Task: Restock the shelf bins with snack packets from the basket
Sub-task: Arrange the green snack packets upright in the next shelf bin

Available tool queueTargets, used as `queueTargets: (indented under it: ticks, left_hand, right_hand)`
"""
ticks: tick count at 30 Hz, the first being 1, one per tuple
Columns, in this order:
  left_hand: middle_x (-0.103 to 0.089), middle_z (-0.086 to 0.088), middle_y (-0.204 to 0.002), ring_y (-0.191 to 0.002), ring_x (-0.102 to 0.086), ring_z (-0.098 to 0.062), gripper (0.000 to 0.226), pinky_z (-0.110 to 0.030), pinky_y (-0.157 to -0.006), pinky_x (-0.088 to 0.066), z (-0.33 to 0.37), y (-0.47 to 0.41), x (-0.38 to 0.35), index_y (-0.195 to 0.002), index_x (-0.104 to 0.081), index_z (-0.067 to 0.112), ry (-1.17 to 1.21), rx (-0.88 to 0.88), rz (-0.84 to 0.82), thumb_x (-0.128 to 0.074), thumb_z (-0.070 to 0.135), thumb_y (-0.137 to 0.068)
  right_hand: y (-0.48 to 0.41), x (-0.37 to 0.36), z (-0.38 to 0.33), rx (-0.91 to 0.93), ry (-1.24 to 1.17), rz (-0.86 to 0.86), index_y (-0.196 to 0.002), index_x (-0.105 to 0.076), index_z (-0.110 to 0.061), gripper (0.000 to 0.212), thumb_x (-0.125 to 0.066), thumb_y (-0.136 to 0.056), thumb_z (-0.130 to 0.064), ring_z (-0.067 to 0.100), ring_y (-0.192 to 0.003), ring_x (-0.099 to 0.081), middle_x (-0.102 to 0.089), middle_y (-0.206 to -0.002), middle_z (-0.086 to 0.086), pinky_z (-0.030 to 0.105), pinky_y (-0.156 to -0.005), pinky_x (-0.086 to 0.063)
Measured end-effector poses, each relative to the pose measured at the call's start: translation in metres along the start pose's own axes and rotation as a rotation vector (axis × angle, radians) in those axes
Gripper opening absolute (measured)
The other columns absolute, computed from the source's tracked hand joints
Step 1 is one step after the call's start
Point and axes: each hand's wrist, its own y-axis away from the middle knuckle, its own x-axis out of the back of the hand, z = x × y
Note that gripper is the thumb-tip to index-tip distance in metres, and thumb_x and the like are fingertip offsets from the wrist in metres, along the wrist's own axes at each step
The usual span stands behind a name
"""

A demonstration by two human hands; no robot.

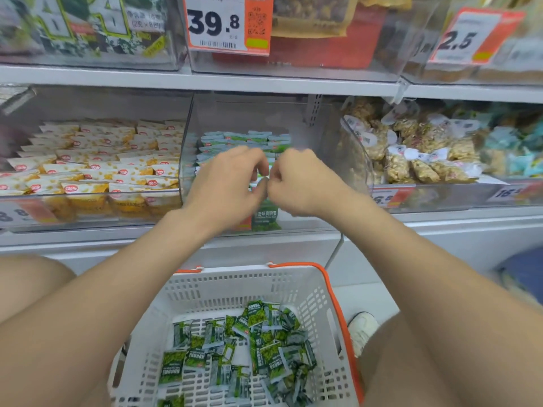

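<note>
A white basket (235, 276) with orange handles sits on the floor between my knees, holding several loose green snack packets (249, 348). Above it, the middle clear shelf bin (188, 154) has rows of the same green packets (244, 139) standing at its back. Both hands are inside this bin, close together over the front rows. My left hand (226, 179) and my right hand (302, 185) have curled fingers that meet on a green packet (262, 179) between them. The hands hide most of that packet and the bin's front rows.
The left bin (17, 201) is full of white-and-yellow packets (97, 160). The right bin (440, 198) holds clear bags of nuts (417, 154). An upper shelf (264, 83) with price tags runs just above. A white shoe (363, 327) stands right of the basket.
</note>
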Motion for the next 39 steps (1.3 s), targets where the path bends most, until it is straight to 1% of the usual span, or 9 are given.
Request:
queueTargets:
  ticks: [3,7,11,19,24,26,29,32,39]
  left_hand:
    - [-0.057,0.012,-0.06,-0.065,-0.063,-0.019,0.01,-0.04,-0.061,-0.054,0.017,0.023,0.002,-0.088,-0.063,0.028,0.009,0.001,-0.063,-0.063,0.036,-0.083]
    - [-0.059,0.013,-0.067,-0.074,-0.064,-0.02,0.017,-0.035,-0.063,-0.054,0.025,0.052,-0.025,-0.086,-0.066,0.032,-0.106,-0.063,-0.569,-0.059,0.048,-0.087]
    - [-0.066,0.006,-0.088,-0.083,-0.065,-0.024,0.014,-0.034,-0.066,-0.053,0.015,0.091,-0.08,-0.088,-0.066,0.027,-0.221,-0.012,-1.013,-0.058,0.039,-0.091]
    - [-0.054,-0.005,-0.08,-0.063,-0.046,-0.021,0.019,-0.037,-0.061,-0.045,-0.019,0.194,-0.184,-0.096,-0.064,0.006,-0.362,0.051,-1.548,-0.047,0.008,-0.104]
    - [-0.055,-0.012,-0.092,-0.072,-0.049,-0.025,0.021,-0.039,-0.072,-0.043,-0.029,0.252,-0.216,-0.118,-0.063,-0.003,-0.262,0.124,-1.684,-0.048,-0.001,-0.103]
    - [-0.054,-0.013,-0.128,-0.106,-0.061,-0.036,0.039,-0.047,-0.089,-0.051,-0.032,0.273,-0.222,-0.14,-0.054,0.013,-0.172,0.172,-1.651,-0.052,0.003,-0.102]
    - [-0.015,-0.011,-0.167,-0.134,-0.05,-0.04,0.073,-0.047,-0.09,-0.052,-0.032,0.299,-0.231,-0.158,-0.037,0.032,-0.124,0.127,-1.674,-0.055,-0.005,-0.097]
    - [0.016,-0.011,-0.17,-0.121,-0.059,-0.04,0.085,-0.045,-0.077,-0.055,-0.026,0.305,-0.238,-0.164,-0.023,0.031,-0.178,0.03,-1.747,-0.049,-0.015,-0.097]
    - [-0.034,-0.025,-0.153,-0.091,-0.064,-0.023,0.051,-0.046,-0.086,-0.055,-0.032,0.311,-0.244,-0.145,-0.046,0.006,-0.077,0.143,-1.532,-0.06,0.001,-0.097]
  right_hand:
    - [0.037,-0.004,-0.002,0.028,0.14,-0.43,-0.062,-0.055,-0.014,0.021,-0.047,-0.08,-0.011,0.021,-0.049,-0.068,-0.062,-0.045,0.004,0.028,-0.053,-0.054]
    - [0.068,-0.055,0.021,0.076,0.331,-0.811,-0.071,-0.054,-0.014,0.023,-0.046,-0.093,-0.016,0.029,-0.073,-0.07,-0.066,-0.068,0.007,0.045,-0.073,-0.062]
    - [0.09,-0.102,0.039,0.127,0.446,-0.932,-0.117,-0.067,-0.012,0.029,-0.046,-0.1,-0.021,0.03,-0.106,-0.065,-0.067,-0.119,0.01,0.039,-0.083,-0.053]
    - [0.11,-0.16,0.042,0.265,0.58,-0.983,-0.097,-0.061,-0.014,0.012,-0.053,-0.096,-0.005,0.016,-0.062,-0.049,-0.055,-0.086,0.001,0.03,-0.051,-0.043]
    - [0.106,-0.192,0.035,0.401,0.601,-0.98,-0.103,-0.059,-0.017,0.012,-0.058,-0.098,-0.006,0.016,-0.064,-0.048,-0.046,-0.081,0.0,0.033,-0.051,-0.041]
    - [0.105,-0.203,0.033,0.43,0.607,-1.004,-0.1,-0.058,-0.017,0.011,-0.058,-0.099,-0.007,0.015,-0.063,-0.046,-0.045,-0.079,-0.001,0.034,-0.057,-0.044]
    - [0.105,-0.217,0.034,0.455,0.624,-1.023,-0.111,-0.062,-0.016,0.015,-0.059,-0.099,-0.009,0.018,-0.07,-0.051,-0.053,-0.093,0.001,0.036,-0.06,-0.045]
    - [0.105,-0.225,0.033,0.453,0.648,-1.063,-0.108,-0.059,-0.017,0.011,-0.06,-0.1,-0.009,0.018,-0.068,-0.05,-0.05,-0.092,0.0,0.035,-0.052,-0.04]
    - [0.102,-0.23,0.031,0.468,0.669,-1.063,-0.109,-0.057,-0.019,0.014,-0.06,-0.099,-0.011,0.016,-0.063,-0.047,-0.047,-0.085,-0.001,0.032,-0.05,-0.038]
